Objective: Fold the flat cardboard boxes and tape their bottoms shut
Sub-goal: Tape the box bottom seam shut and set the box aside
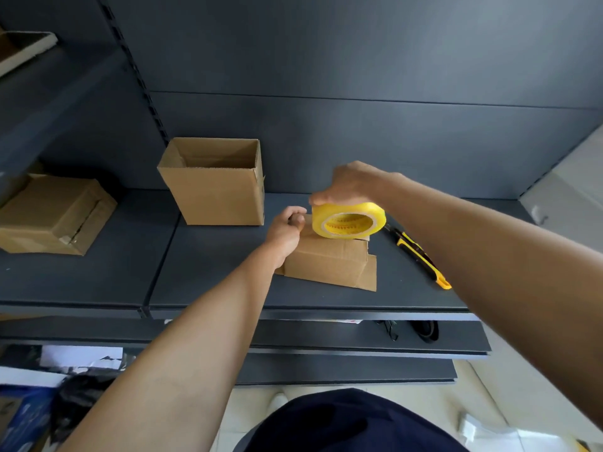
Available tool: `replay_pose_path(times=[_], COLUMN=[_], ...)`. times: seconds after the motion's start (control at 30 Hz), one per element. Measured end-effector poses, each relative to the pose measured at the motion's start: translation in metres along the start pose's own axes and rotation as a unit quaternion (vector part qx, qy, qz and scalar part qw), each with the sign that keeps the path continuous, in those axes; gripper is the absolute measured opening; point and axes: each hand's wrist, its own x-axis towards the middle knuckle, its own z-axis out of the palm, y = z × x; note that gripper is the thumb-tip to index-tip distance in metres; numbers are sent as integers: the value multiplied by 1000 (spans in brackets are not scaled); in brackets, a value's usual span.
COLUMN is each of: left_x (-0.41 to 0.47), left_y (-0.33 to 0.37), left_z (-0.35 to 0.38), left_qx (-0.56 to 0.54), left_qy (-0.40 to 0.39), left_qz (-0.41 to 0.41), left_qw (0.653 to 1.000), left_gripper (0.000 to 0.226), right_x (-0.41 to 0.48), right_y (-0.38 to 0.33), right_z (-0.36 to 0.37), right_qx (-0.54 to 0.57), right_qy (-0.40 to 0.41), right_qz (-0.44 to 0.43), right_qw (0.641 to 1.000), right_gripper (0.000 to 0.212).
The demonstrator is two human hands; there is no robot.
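Right hand [350, 184] is clamped over the top of the yellow tape roll [347, 221], fingers wrapped down its far and left rim, and the roll sits tilted right on top of the small cardboard box [326, 262], its open core facing us. Left hand [287, 228] is in tight at the box's top left corner, fingers curled in with the thumb against them, just beside the roll; whether it's pinching a tape end or gripping nothing at all, I can't tell from here. The small box lies on the dark shelf [98, 278], roughly centre, with a loose flap sticking out flat along its near and right side. Just right of it, partly hidden under the right forearm, a yellow-and-black utility knife [419, 254] lies on the shelf, angled from far-left to near-right. Further back and left stands a bigger open box [215, 190], upright, mouth up, close to the dark back panel [359, 60]. Well off to the left rests another cardboard box [49, 216], closed, with a strip of clear tape along its top seam. Below the shelf edge, two more dark shelves step towards us.
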Motion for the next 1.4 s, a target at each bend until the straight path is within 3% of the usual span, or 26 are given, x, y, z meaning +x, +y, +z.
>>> replay_pose_path(times=[0.27,0.43,0.57,0.7,0.93,1.13,1.4], left_x=[0,-3,-5,-4,-3,-5,-7], left_y=[8,12,14,14,16,16,17], left_z=[4,3,7,9,9,13,15], left_qx=[20,45,57,54,57,65,82], left_qy=[26,30,30,37,48,50,55], left_qz=[2,11,14,13,13,3,-4], left_qw=[999,998,998,998,997,997,995], left_gripper=[26,28,30,31,31,31,31], right_x=[-8,-16,-18,-16,-23,-20,-18], right_y=[9,28,43,52,65,84,90], right_z=[5,1,0,-1,4,34,36], right_qx=[28,-42,-32,-25,-77,-36,-39], right_qy=[29,7,-20,-38,-42,-62,-48], right_qz=[14,26,40,41,65,112,110], right_qw=[999,999,999,998,994,991,992], right_gripper=[50,57,68,54,61,72,62])
